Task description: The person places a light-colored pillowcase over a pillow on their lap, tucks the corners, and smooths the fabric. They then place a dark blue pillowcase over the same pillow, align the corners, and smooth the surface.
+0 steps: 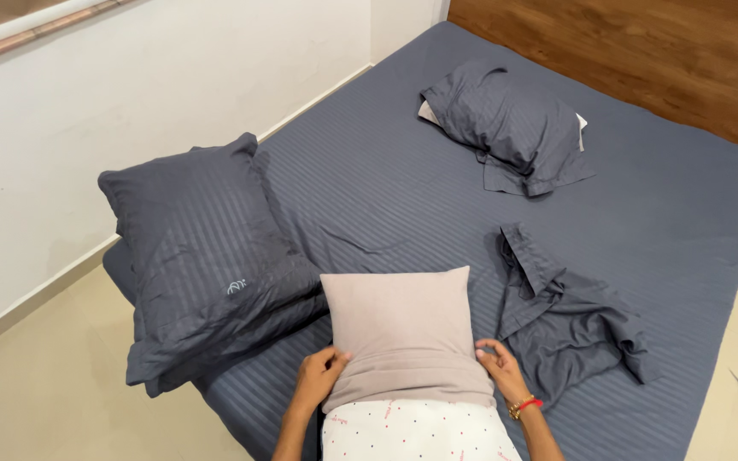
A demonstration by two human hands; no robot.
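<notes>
A pillow lies in front of me on the bed, its far part inside a beige pillowcase (403,329) and its near end a bare white pillow with small red marks (416,431). My left hand (325,369) grips the left side of the beige case's open edge. On the case's right side, my right hand (499,365) holds the edge, a red and gold bangle on its wrist. An empty, crumpled dark grey pillowcase (570,320) lies just to the right of that hand.
The bed wears a dark grey striped sheet (386,179). Two stacked dark grey pillows (207,256) lie at the left edge, another dark grey pillow (506,124) near the wooden headboard (642,51). A white wall stands left, with beige floor tiles around.
</notes>
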